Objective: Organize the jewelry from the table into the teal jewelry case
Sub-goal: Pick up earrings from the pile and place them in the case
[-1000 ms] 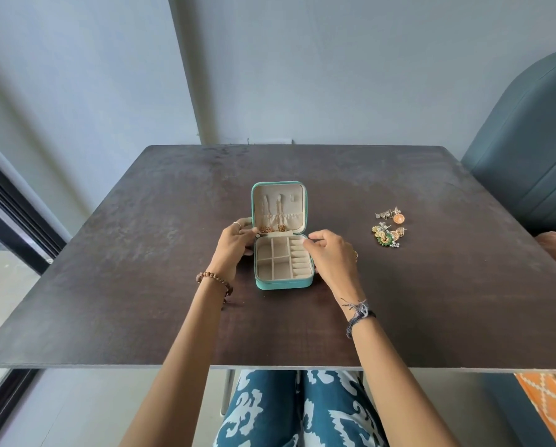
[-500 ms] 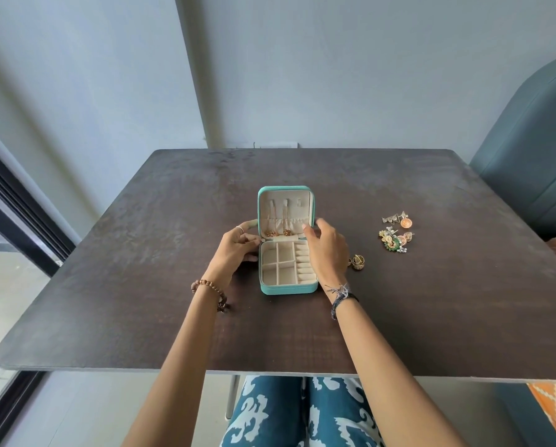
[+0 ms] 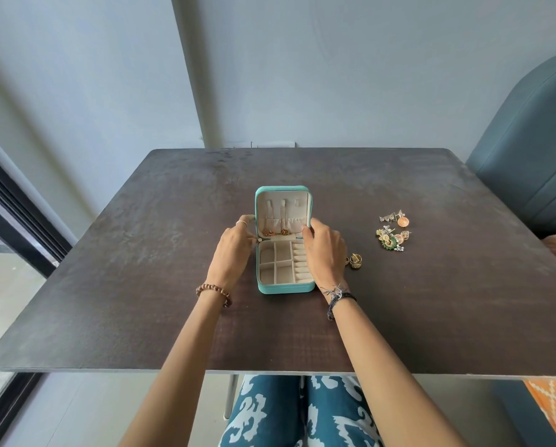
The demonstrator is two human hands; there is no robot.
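Note:
The teal jewelry case (image 3: 284, 288) lies open in the middle of the dark table (image 3: 141, 285), its lid upright. Gold necklaces (image 3: 274, 232) hang inside the lid. The beige compartments of the base hold nothing I can see. My left hand (image 3: 234, 250) grips the case's left side at the hinge. My right hand (image 3: 323, 251) rests on the right side, fingertips on the lid's edge. A gold ring (image 3: 355, 261) lies just right of my right hand. A cluster of earrings (image 3: 391, 235) lies farther right.
A teal upholstered chair (image 3: 528, 175) stands at the table's right. The grey wall (image 3: 302, 75) is behind the far edge. A dark window frame (image 3: 15, 214) runs along the left. My patterned trousers (image 3: 302, 414) show below the near edge.
My right hand has slid up from the front of the base to the lid's right edge, uncovering the gold ring on the table. The lid stands more upright.

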